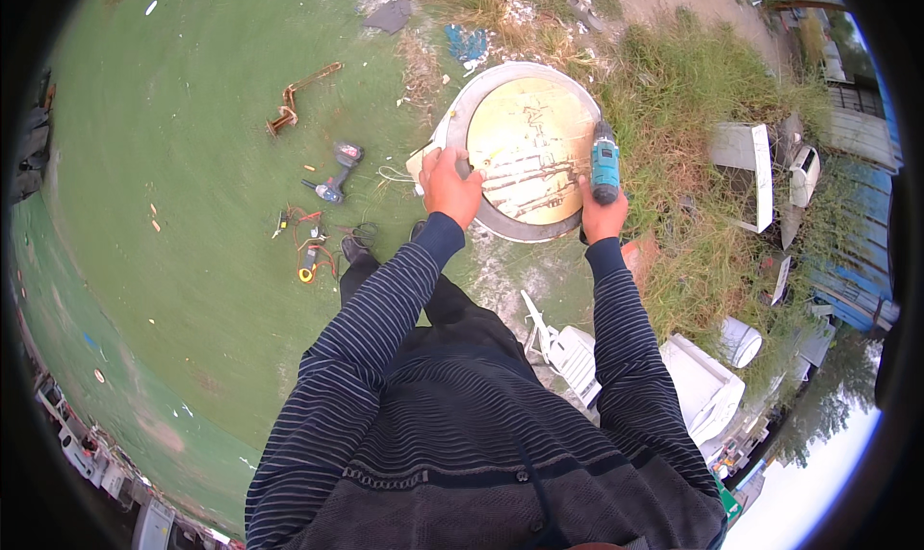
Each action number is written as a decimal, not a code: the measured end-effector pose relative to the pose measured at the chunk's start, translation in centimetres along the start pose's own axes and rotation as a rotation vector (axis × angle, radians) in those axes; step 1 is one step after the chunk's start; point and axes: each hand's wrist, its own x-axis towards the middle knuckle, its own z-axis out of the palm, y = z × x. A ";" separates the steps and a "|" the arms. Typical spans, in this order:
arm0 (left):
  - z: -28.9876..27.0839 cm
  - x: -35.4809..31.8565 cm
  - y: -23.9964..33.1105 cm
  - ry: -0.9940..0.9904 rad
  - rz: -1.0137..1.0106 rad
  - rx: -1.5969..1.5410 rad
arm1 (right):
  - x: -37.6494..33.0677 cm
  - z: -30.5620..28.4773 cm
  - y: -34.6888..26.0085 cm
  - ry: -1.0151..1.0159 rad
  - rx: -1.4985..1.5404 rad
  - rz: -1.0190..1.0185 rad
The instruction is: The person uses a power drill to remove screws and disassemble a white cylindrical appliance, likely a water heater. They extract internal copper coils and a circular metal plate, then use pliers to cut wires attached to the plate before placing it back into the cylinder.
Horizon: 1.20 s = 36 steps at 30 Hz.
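In front of me stands a round, drum-like object with a worn yellowish top [525, 117] and a wide grey rim [466, 102]. My right hand [603, 211] is wrapped round the grip of a teal and black cordless drill [604, 165], held over the rim's right side, its front end pointing away from me. At the rim's left side is my left hand [450, 186], fingers curled in beside a small dark grey piece. What it holds is mostly hidden by the fingers. Dark scratches and marks cover the top between my hands.
On the green ground to the left lie a second cordless drill [337, 173], a clamp meter [308, 261] with red leads and a rusty metal bracket [296, 100]. A white plastic chair [570, 353] stands close on my right. Tall grass [693, 88] and discarded white panels lie beyond.
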 end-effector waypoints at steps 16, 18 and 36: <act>0.6 -1.9 -2.1 0.038 -0.123 -0.487 | -0.5 0.5 0.4 -0.042 -0.172 -0.119; 0.4 -1.9 -2.3 0.040 -0.114 -0.516 | -0.7 0.5 -0.1 -0.086 -0.177 -0.081; 0.1 -1.6 -3.4 -0.043 -0.099 -0.526 | 0.4 0.9 -1.6 -0.090 -0.208 -0.109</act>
